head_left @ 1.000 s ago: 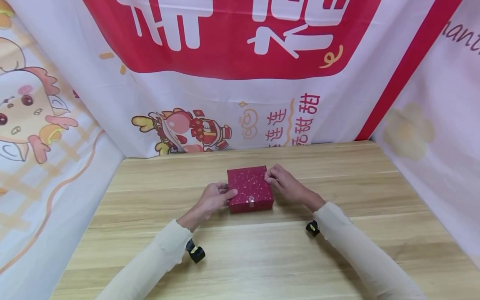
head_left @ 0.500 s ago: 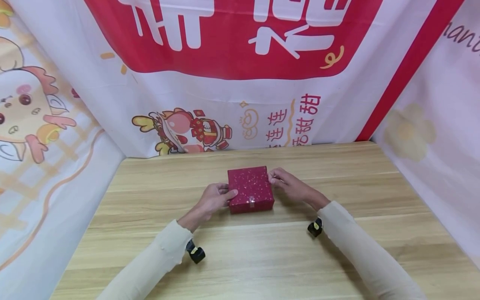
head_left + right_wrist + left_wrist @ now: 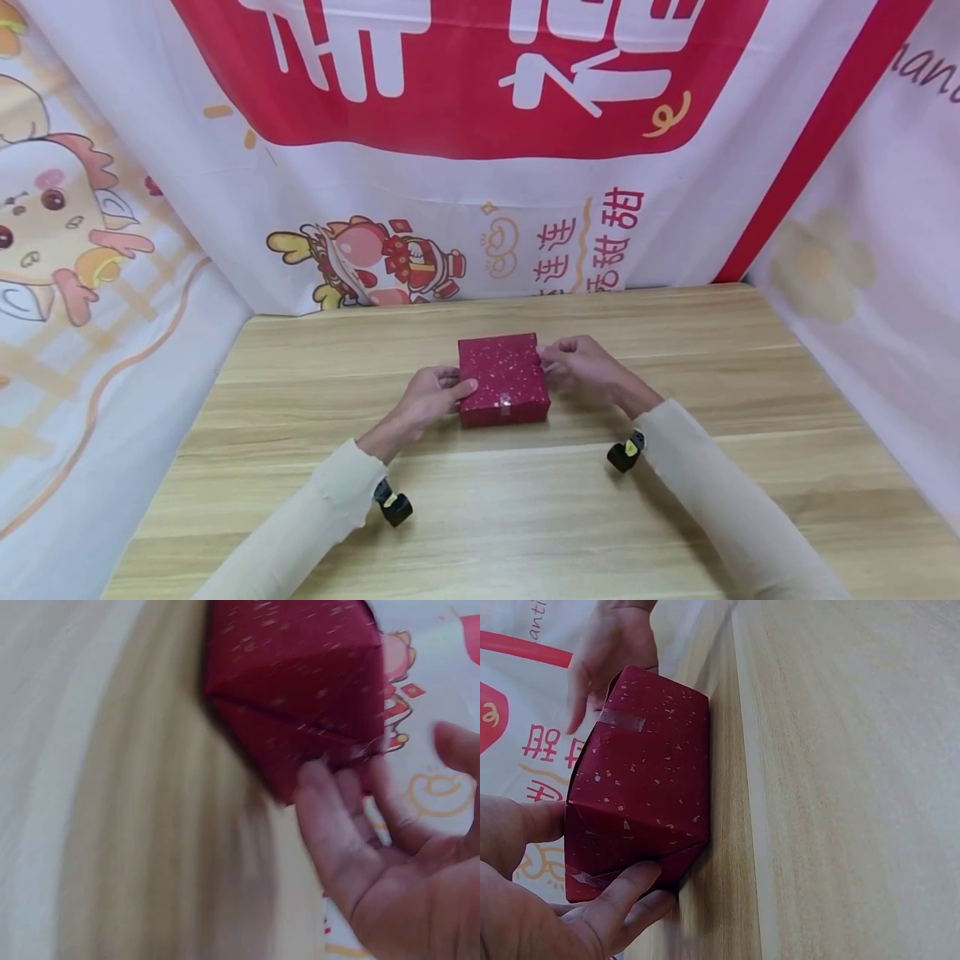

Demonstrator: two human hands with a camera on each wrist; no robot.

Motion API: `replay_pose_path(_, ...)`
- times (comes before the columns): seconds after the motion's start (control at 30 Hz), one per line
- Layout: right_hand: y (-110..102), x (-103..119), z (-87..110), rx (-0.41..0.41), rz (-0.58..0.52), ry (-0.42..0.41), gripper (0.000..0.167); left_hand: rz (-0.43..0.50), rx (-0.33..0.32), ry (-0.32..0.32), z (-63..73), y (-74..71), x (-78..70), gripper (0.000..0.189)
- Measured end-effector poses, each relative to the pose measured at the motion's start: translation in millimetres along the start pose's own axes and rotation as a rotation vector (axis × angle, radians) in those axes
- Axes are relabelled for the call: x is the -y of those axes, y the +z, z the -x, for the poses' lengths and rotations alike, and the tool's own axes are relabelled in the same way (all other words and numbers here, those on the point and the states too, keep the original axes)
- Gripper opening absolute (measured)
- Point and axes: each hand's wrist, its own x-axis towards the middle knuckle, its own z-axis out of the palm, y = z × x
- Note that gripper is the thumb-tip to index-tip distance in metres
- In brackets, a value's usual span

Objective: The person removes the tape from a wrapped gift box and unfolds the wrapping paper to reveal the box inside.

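Observation:
A gift box (image 3: 501, 373) wrapped in dark red paper with pale and gold flecks lies on the wooden table, a piece of clear tape (image 3: 504, 403) on its near side. My left hand (image 3: 429, 395) holds its left end, thumb on the top edge and fingers against the folded end, as the left wrist view shows. At the other end is my right hand (image 3: 583, 360). In the right wrist view, the fingers of this hand (image 3: 397, 862) reach the folded paper end, while the thumb stands away from the box. That view is blurred.
The wooden table (image 3: 480, 517) stretches around the box. Printed cloth (image 3: 420, 183) hangs behind the table and along both sides. A small black wrist camera (image 3: 394, 507) sits under the left cuff, another wrist camera (image 3: 626, 452) under the right one.
My right hand has drawn slightly right from the box's right edge, and its fingers have loosened from a curled pose. The left hand and the box have stayed in place.

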Motion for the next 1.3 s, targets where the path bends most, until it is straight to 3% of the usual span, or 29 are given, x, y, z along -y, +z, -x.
replay_pose_path(0.33,-5,-1,-2.2,0.106,-0.059,0.1,0.032,-0.002,-0.006,-0.005,-0.7,1.3,0.8,0.053)
replay_pose_path(0.67,-16,-17,-9.3,0.188,-0.226,0.135,0.015,-0.005,-0.002,-0.005,0.2,1.8,0.7,0.053)
replay_pose_path(1.07,-27,-29,-13.2,0.178,-0.302,0.112,0.006,-0.022,0.002,-0.001,0.6,1.2,-0.1,0.055)
replay_pose_path(1.3,-36,-38,-10.5,0.177,-0.274,0.12,0.013,-0.022,-0.007,-0.008,1.4,0.3,-0.4,0.054)
